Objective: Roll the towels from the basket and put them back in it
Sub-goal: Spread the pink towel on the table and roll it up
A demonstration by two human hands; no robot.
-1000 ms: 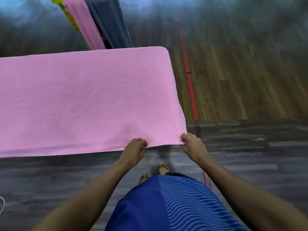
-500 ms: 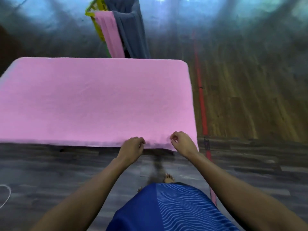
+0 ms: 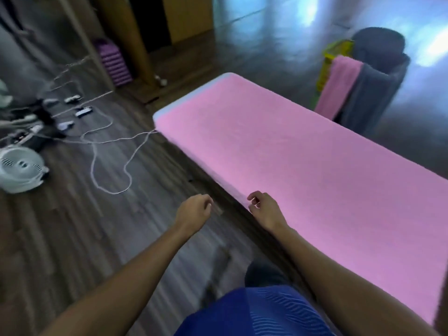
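At the near edge of the pink towel (image 3: pixel 303 170), the left hand (image 3: pixel 194 209) and right hand (image 3: pixel 263 208) are hovering, each grip loosely curled and empty; the towel is lying flat, likely ready for rolling, the basket (image 3: pixel 337 59) standing beyond it

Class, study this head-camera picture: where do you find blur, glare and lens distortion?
Head view: motion blur smears the whole frame, streaking the dark wooden floor; pale blue glare washes it out behind the yellow plastic basket; the wide lens stretches the flat pink terry towel toward the right corner; the left hand and right hand look soft-edged.
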